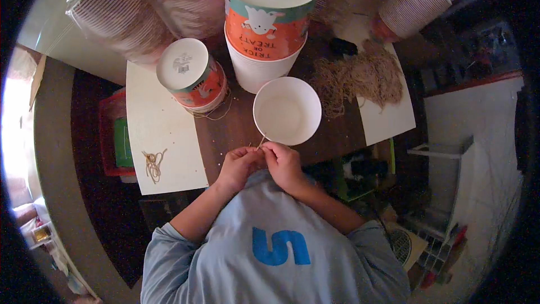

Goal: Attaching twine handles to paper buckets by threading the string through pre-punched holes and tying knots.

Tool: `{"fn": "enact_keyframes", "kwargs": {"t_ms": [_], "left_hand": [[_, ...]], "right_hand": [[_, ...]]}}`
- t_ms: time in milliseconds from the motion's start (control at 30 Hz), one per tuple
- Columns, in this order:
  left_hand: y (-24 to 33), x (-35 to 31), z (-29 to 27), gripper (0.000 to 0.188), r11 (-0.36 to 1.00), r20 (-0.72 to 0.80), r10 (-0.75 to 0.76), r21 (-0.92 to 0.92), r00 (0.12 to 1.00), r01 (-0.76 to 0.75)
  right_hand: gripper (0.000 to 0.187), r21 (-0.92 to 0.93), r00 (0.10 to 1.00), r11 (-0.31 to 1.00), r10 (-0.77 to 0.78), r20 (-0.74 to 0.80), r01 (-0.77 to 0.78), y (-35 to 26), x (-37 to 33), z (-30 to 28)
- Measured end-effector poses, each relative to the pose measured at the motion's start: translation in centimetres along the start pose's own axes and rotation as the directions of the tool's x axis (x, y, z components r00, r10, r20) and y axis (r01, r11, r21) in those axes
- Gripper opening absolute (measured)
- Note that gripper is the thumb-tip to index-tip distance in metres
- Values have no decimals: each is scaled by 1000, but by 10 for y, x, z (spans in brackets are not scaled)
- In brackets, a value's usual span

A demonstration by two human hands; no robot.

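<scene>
Near the table's front edge, my left hand (pixel 241 167) and my right hand (pixel 283 166) are close together, fingers pinched. Between their fingertips is a short end of thin tan cord (pixel 262 141); the rest of it is hidden by the fingers. Just beyond my hands a white paper bucket (pixel 304 114) stands with its mouth toward me. I cannot tell whether the cord is tied to its rim. To its left, a small stack of orange and teal paper buckets (pixel 203 91) sits upside down, with loose cord (pixel 216 117) around its base.
A taller stack of upside-down buckets (pixel 264 34) rises behind the white one. A tangled heap of brown cord (pixel 365 76) lies to the right, beside a dark object (pixel 343 47). Cord pieces (pixel 153 166) rest on the left white board (pixel 169 135). Plastic-wrapped bucket stacks (pixel 121 17) line the back.
</scene>
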State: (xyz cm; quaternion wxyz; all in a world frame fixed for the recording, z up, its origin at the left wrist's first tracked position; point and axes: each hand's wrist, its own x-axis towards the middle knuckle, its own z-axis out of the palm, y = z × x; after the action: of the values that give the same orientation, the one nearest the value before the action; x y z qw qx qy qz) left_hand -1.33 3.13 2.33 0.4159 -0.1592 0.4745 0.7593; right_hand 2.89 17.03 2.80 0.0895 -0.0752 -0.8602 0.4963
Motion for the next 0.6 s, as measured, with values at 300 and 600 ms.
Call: {"fn": "enact_keyframes", "kwargs": {"t_ms": [300,600], "left_hand": [[-1,-4,2,11,998,-47,-57,-15,997,56],[-4,-9,0,14,957,-20,151,255,988,-141]], "right_hand": [[16,415,925,827,320,206,-379,18,-8,13],[21,750,767,241,401,502,-617,12,-11,6]]}}
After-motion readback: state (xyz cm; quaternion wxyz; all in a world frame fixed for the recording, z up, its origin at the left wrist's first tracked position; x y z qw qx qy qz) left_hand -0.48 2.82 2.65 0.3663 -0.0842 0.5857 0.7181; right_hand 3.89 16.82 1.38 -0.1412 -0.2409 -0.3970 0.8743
